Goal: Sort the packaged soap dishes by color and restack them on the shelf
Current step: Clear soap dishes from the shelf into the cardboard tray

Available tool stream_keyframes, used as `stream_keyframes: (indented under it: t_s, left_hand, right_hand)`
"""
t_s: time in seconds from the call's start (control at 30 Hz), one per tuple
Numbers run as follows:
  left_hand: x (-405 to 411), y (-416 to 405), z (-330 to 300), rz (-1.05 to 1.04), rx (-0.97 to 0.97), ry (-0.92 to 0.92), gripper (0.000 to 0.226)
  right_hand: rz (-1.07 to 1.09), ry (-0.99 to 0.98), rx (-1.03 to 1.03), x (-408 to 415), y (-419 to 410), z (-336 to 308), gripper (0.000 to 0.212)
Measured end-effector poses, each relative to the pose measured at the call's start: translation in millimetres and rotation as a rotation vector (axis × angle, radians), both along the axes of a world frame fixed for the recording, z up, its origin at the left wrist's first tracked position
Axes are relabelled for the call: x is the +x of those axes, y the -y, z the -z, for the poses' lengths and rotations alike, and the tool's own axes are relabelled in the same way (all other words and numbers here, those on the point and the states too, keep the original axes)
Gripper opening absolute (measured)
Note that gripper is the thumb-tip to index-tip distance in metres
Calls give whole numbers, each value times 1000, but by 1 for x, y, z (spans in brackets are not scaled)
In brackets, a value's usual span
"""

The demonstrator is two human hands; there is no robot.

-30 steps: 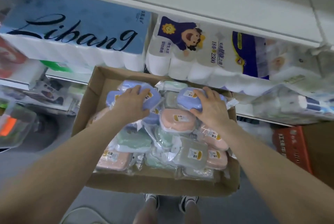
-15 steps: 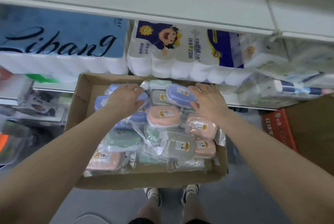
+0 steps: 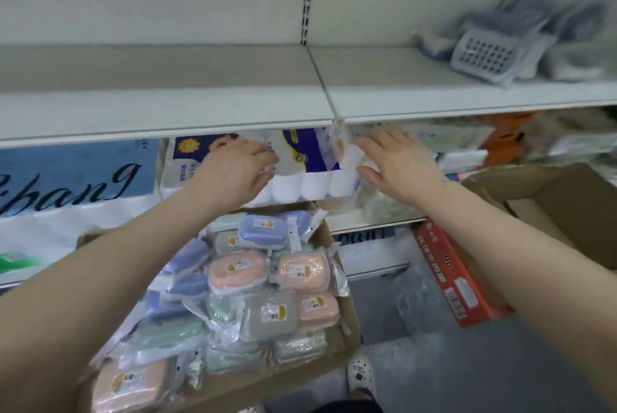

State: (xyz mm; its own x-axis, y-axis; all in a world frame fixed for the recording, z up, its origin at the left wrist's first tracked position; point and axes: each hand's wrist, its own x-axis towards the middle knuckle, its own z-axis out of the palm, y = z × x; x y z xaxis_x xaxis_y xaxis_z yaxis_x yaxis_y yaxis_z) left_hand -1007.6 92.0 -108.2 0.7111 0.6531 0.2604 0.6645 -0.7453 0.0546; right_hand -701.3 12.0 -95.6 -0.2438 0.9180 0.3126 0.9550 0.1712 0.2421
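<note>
Open brown cardboard carton point(image 3: 347, 322), lower centre of frame — holds a loose heap of rounded-rectangular plastic soap dishes in clear wrappers point(image 3: 253, 292), each with a small yellow-and-white sticker, print too small to read. Colours: blue, peach-pink, grey, pale green. Most lie flat, long axes running roughly left to right; the blue ones at the left tilt.

White metal shelf point(image 3: 160, 95) spans the upper half; at its upper right, blurred grey perforated dishes in wrappers point(image 3: 484, 57).

Left hand point(image 3: 233, 172) and right hand point(image 3: 400, 165), mid-frame below the shelf edge, above the carton — fingers loosely extended, grasping nothing.

Behind them: white toilet-roll multipack with sun and cartoon print point(image 3: 253, 172); at left, blue pack lettered "…bang" point(image 3: 76, 179). Red printed box point(image 3: 457, 275), right, writing unreadable.
</note>
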Motion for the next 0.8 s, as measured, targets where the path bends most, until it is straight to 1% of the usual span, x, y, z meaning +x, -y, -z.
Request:
stream_keyframes:
  t_s: [0.1,0.27,0.37,0.53,0.6,0.67,0.73,0.8]
  left_hand:
    - [53,-6,-33,42,68,44,34]
    - [154,-21,-69,51,114,116,30]
    - [221,-32,-77,56,114,136,39]
    - [328,-56,-78,36,47,153,54]
    - [364,-65,-79,20,32,142,58]
    - [398,-71,-80,1,35,127,63]
    - [430,-77,-81,-10,43,121,68]
    - [462,-83,-82,-9,52,127,71]
  right_hand:
    - [36,-23,128,46,-1,-37,50]
    - [126,-64,198,138,-8,-71,53]
    - [157,-40,196,204,-16,-78,55]
    - [175,-42,249,313,-45,-88,56]
    - [218,-62,243,347,-63,-97,56]
    - [240,-84,229,376,-83,-104,51]
    - [211,-98,222,399,-101,-107,47]
    - [174,-123,216,421,-120,-110,48]
